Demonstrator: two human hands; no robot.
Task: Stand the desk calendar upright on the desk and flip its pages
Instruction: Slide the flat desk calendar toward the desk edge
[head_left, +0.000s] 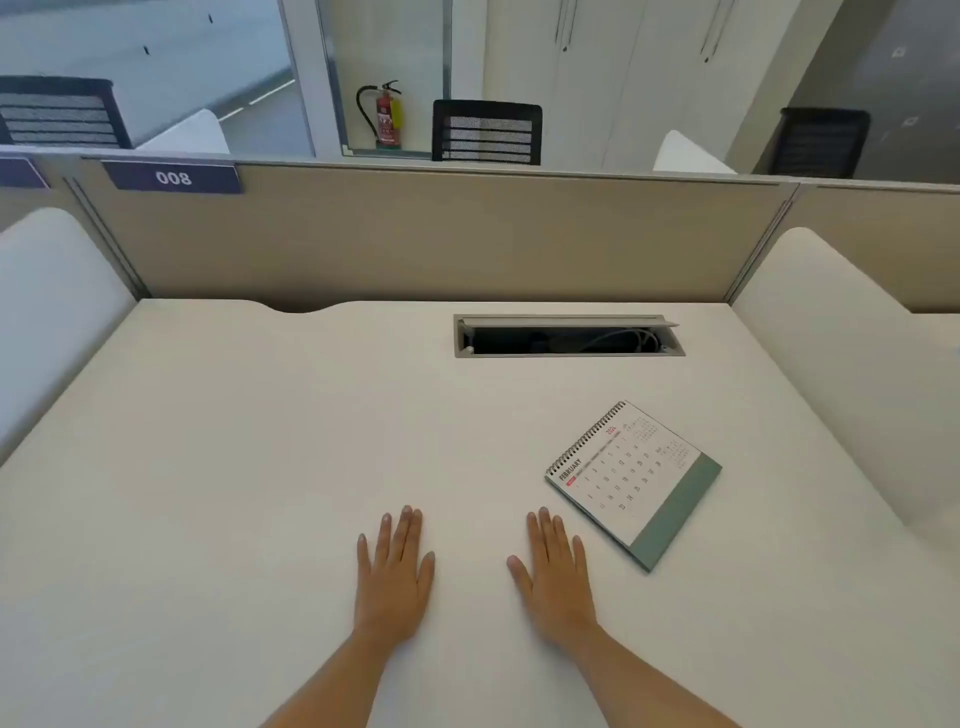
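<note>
A spiral-bound desk calendar (632, 482) lies flat on the white desk (260, 467), right of centre, turned at an angle. Its top page reads February and a grey-green base strip runs along its lower right edge. My left hand (395, 577) rests palm down on the desk with fingers spread, holding nothing. My right hand (556, 577) lies flat the same way, a short distance left of the calendar and not touching it.
An open cable hatch (569, 336) with wires inside is set into the desk behind the calendar. A beige partition (441, 234) closes the far edge. White curved side dividers (841, 364) stand at left and right. Black chairs and a fire extinguisher sit beyond.
</note>
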